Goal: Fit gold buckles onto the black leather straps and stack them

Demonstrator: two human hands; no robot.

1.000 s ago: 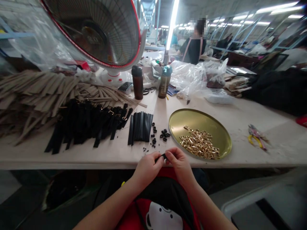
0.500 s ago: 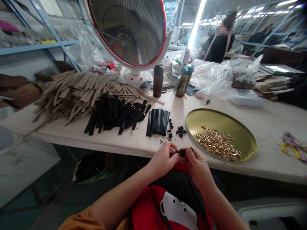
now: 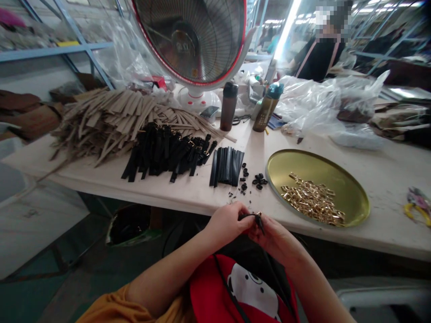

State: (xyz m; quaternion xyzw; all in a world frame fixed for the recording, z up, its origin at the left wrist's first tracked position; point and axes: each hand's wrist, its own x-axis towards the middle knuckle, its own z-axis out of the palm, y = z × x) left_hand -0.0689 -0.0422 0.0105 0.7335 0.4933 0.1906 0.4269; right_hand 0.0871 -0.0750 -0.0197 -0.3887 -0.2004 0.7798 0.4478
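Observation:
Close together at the table's front edge, my left hand and my right hand both grip one black strap with a small gold buckle on it. The left fingers pinch one end, while the right fingers close round the buckle end. Just beyond them lie small black loops and a row of flat black strips. To the right, a gold oval tray holds a heap of gold buckles. Finished-looking black straps with buckles are piled to the left.
Beige strips form a large heap at the left. A fan heater, a dark bottle and a green-lidded bottle stand behind. Plastic bags lie back right, yellow-handled pliers far right. A person is beyond.
The strap has turned in my fingers, and its loose end now hangs down by my right hand. My right hand has shifted slightly inward and down. The whole view has tilted a little.

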